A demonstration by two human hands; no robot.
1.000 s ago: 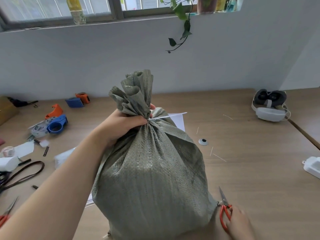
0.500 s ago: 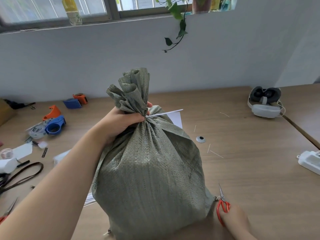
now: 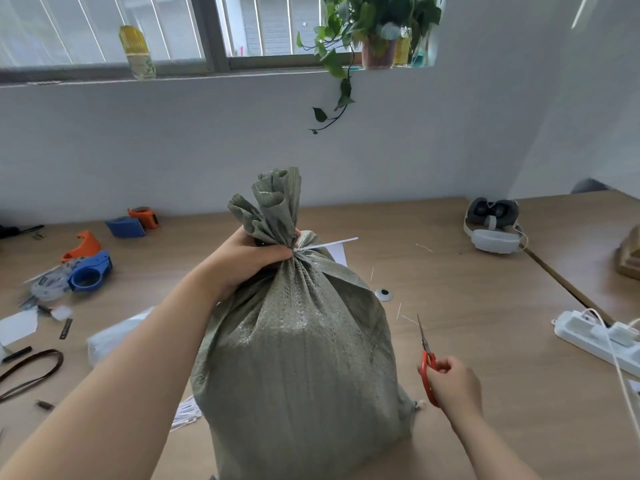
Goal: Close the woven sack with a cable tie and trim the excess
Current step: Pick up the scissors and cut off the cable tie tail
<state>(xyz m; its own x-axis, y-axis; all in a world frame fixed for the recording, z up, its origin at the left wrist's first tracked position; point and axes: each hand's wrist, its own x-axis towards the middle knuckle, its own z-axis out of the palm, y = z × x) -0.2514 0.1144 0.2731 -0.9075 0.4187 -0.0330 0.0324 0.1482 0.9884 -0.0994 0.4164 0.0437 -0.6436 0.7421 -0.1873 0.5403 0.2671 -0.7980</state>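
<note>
Blue and orange tape dispensers (image 3: 90, 275) lie on the left of the bench (image 3: 467, 289). The left hand (image 3: 249, 258) has its grip clamped round the gathered neck of the one woven sack (image 3: 298, 358), which stands upright mid-bench, long axis vertical, ruffled mouth up. One white cable tie (image 3: 325, 244) circles that neck; its free tail points right, nearly level. Right of the sack, near its base, the right hand (image 3: 453, 386) has its grip closed on the red handles of one pair of scissors (image 3: 425, 348), blades together, tips pointing away. Further right sit a headset (image 3: 493, 225) and a power strip (image 3: 595, 336). The bench is wooden, the wall pale, with a trailing plant (image 3: 363, 22) on the window sill above
</note>
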